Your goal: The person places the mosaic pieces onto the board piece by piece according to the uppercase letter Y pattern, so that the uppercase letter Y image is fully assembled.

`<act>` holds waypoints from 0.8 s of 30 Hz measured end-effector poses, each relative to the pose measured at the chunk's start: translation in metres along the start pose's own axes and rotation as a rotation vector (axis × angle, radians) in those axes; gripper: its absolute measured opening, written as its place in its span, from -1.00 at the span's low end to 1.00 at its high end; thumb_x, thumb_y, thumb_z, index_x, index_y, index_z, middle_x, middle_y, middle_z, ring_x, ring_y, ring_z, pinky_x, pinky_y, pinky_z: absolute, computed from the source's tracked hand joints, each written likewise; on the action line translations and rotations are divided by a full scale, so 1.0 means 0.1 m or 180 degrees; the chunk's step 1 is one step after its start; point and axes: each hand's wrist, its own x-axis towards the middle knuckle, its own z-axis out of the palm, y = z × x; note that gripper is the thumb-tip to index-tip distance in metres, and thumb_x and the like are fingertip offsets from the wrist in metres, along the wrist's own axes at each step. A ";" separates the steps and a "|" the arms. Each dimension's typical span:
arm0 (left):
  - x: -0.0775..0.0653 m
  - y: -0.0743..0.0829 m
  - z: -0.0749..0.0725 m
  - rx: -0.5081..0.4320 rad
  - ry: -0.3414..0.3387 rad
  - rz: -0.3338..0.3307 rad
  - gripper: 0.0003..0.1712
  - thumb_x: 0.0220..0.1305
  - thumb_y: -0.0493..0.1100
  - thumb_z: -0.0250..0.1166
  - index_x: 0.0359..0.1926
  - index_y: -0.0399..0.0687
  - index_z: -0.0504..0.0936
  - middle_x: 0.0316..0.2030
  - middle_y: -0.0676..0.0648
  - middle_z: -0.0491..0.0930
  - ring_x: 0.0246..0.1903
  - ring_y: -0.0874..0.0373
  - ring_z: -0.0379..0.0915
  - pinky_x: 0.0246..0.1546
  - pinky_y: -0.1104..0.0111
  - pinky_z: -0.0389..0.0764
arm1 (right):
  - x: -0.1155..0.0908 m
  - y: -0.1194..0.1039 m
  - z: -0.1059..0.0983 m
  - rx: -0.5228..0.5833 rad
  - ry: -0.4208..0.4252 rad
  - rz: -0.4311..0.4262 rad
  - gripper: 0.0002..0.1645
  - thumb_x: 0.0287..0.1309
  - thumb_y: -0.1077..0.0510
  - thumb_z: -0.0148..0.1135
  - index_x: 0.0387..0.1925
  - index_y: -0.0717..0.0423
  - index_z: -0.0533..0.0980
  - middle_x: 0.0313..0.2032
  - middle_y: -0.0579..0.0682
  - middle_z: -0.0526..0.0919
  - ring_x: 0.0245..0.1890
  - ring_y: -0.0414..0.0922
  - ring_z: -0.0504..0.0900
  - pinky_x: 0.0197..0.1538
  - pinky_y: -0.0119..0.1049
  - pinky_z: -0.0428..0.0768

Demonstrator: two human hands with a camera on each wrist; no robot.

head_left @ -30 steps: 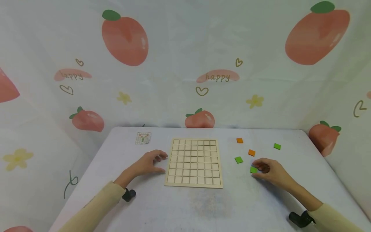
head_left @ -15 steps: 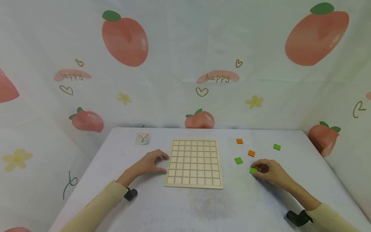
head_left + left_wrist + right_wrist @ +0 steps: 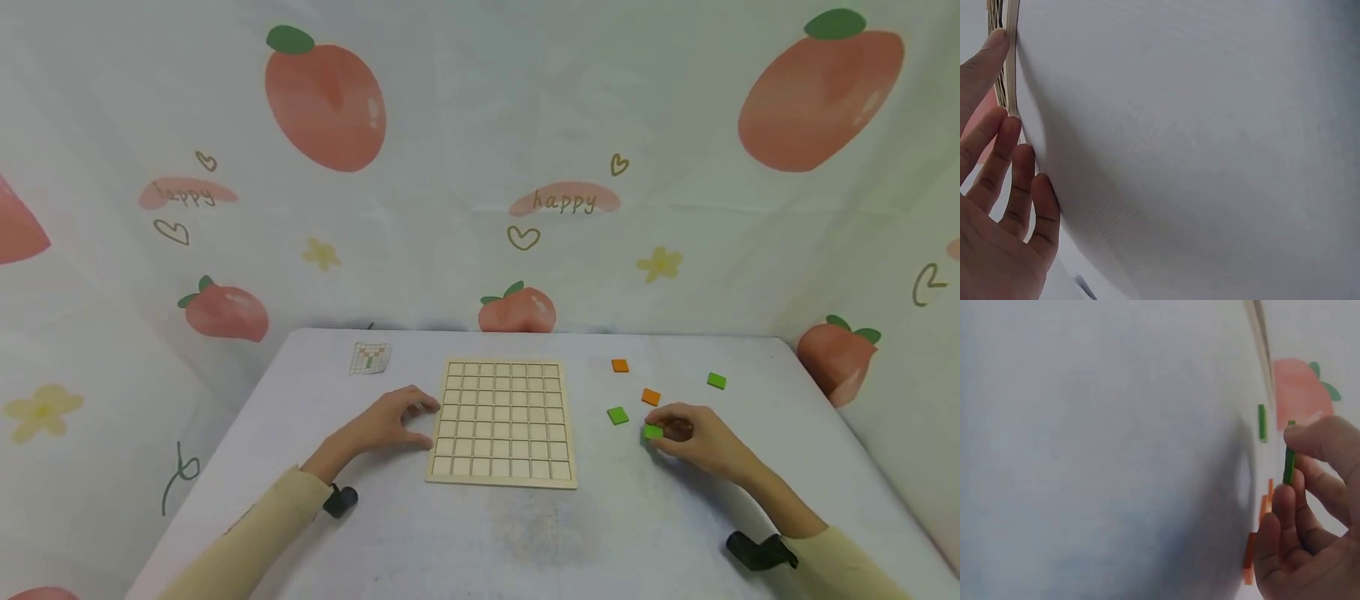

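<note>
My right hand [image 3: 697,435] pinches a small square green tile [image 3: 652,432] between thumb and fingertips, to the right of the wooden grid board [image 3: 501,483]. In the right wrist view this green tile [image 3: 1289,464] is seen edge-on, raised off the tabletop. My left hand [image 3: 388,422] is at the board's left edge, thumb and fingers spread with their tips against the rim. The left wrist view shows the board's edge [image 3: 1012,69] beside the thumb and fingertips. All the visible squares of the board are bare wood.
Near the right hand lie another green tile [image 3: 618,415] and an orange tile [image 3: 651,397]. Farther back are a second orange tile [image 3: 620,365] and a green tile [image 3: 717,381]. A small card with a coloured grid pattern [image 3: 370,358] lies at the back left of the white table [image 3: 420,542].
The right hand has lifted the green tile and moved it slightly up and left. The left hand has shifted a little right, up to the board's edge.
</note>
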 end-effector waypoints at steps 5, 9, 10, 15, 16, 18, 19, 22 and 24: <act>0.01 0.03 -0.02 0.0002 -0.0053 -0.0040 -0.33 0.03 -0.07 0.64 0.14 -0.17 0.60 0.02 -0.02 0.58 -0.02 0.04 0.51 0.06 0.16 0.53 | 0.09 -0.05 0.02 0.0101 -0.0075 -0.0119 -0.68 0.09 0.34 0.50 -0.09 0.20 0.63 -0.17 -0.07 0.66 -0.21 -0.14 0.57 -0.14 -0.32 0.63; 0.01 0.03 -0.03 0.0000 -0.0085 -0.0069 -0.32 0.02 -0.06 0.64 0.15 -0.14 0.60 0.03 0.01 0.58 -0.01 0.07 0.50 0.07 0.16 0.52 | 0.16 -0.11 0.08 0.0251 -0.0141 -0.0273 -0.67 0.08 0.35 0.50 -0.09 0.25 0.63 -0.18 -0.06 0.64 -0.22 -0.14 0.57 -0.17 -0.31 0.64; 0.01 0.02 -0.02 0.0003 -0.0087 -0.0074 -0.32 0.02 -0.06 0.64 0.15 -0.13 0.61 0.03 0.02 0.58 -0.01 0.07 0.50 0.07 0.16 0.52 | 0.18 -0.12 0.09 0.0275 -0.0179 -0.0304 -0.67 0.08 0.35 0.50 -0.09 0.25 0.63 -0.19 -0.06 0.63 -0.22 -0.14 0.56 -0.17 -0.31 0.63; 0.01 0.01 -0.02 0.0009 -0.0084 -0.0062 -0.32 0.02 -0.06 0.64 0.16 -0.14 0.60 0.03 0.01 0.58 -0.01 0.06 0.50 0.07 0.15 0.52 | 0.28 -0.16 0.17 0.0365 -0.0319 -0.0428 -0.69 0.10 0.33 0.49 -0.10 0.21 0.64 -0.18 -0.05 0.63 -0.24 -0.16 0.57 -0.18 -0.32 0.63; 0.01 0.02 -0.01 0.0010 -0.0084 -0.0061 -0.32 0.03 -0.06 0.64 0.16 -0.15 0.60 0.03 0.00 0.58 -0.01 0.05 0.50 0.07 0.15 0.52 | 0.30 -0.16 0.19 0.0396 -0.0337 -0.0451 -0.70 0.12 0.32 0.48 -0.09 0.21 0.64 -0.17 -0.05 0.64 -0.24 -0.15 0.58 -0.17 -0.32 0.62; 0.01 0.02 -0.02 0.0011 -0.0087 -0.0063 -0.32 0.03 -0.07 0.64 0.16 -0.15 0.60 0.03 -0.01 0.58 -0.01 0.05 0.50 0.07 0.16 0.52 | 0.34 -0.17 0.22 0.0447 -0.0339 -0.0510 -0.70 0.14 0.32 0.47 -0.07 0.23 0.64 -0.15 -0.02 0.66 -0.23 -0.15 0.59 -0.16 -0.31 0.63; 0.01 0.03 -0.02 0.0005 -0.0083 -0.0064 -0.32 0.03 -0.07 0.64 0.16 -0.16 0.60 0.03 -0.01 0.58 -0.01 0.05 0.50 0.07 0.15 0.52 | 0.36 -0.17 0.23 0.0461 -0.0341 -0.0541 -0.70 0.15 0.32 0.47 -0.06 0.25 0.64 -0.14 0.00 0.67 -0.23 -0.16 0.59 -0.15 -0.31 0.64; 0.01 0.03 -0.02 0.0005 -0.0085 -0.0059 -0.31 0.03 -0.07 0.63 0.17 -0.16 0.60 0.04 -0.01 0.58 -0.01 0.05 0.50 0.07 0.16 0.52 | 0.41 -0.20 0.26 0.0537 -0.0369 -0.0554 -0.68 0.17 0.32 0.46 -0.03 0.29 0.65 -0.10 0.03 0.69 -0.21 -0.15 0.61 -0.11 -0.30 0.64; 0.01 0.03 -0.02 -0.0002 -0.0088 -0.0050 -0.31 0.03 -0.08 0.63 0.17 -0.17 0.59 0.04 -0.01 0.58 0.00 0.04 0.51 0.07 0.16 0.52 | 0.44 -0.23 0.28 0.0585 -0.0393 -0.0575 -0.67 0.18 0.32 0.45 -0.02 0.32 0.64 -0.09 0.06 0.70 -0.19 -0.13 0.61 -0.10 -0.29 0.64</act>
